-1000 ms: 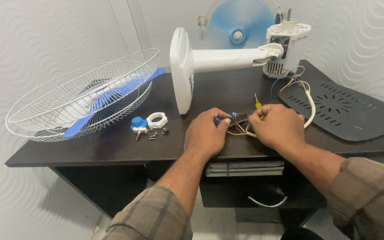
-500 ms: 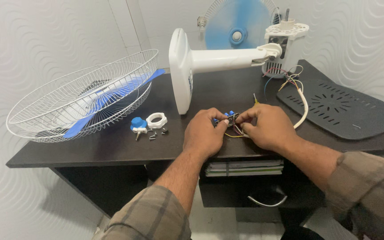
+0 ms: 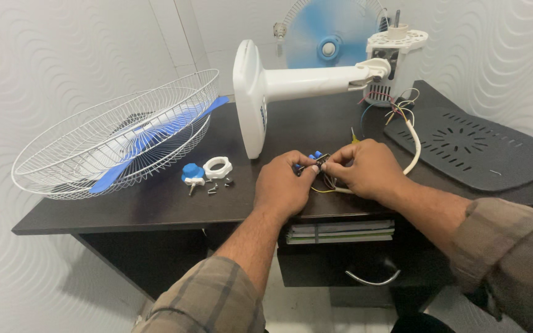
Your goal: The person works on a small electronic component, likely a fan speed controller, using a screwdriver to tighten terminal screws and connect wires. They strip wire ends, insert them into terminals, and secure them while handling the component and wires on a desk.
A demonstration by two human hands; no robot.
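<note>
My left hand and my right hand meet over the front of the dark desk. Between their fingertips they pinch a small dark switch block with blue buttons. Thin coloured wires run from it up to the white fan motor housing. A white cable curves past my right hand. The white fan stand and round base lie on their side just behind my hands.
A white wire fan guard holding a blue blade lies at the left. A blue knob, a white ring nut and small screws sit before it. A dark vented panel lies right. Books sit under the desk.
Both hands have shifted slightly left and closer together on the switch block. The fan parts on the desk have not moved.
</note>
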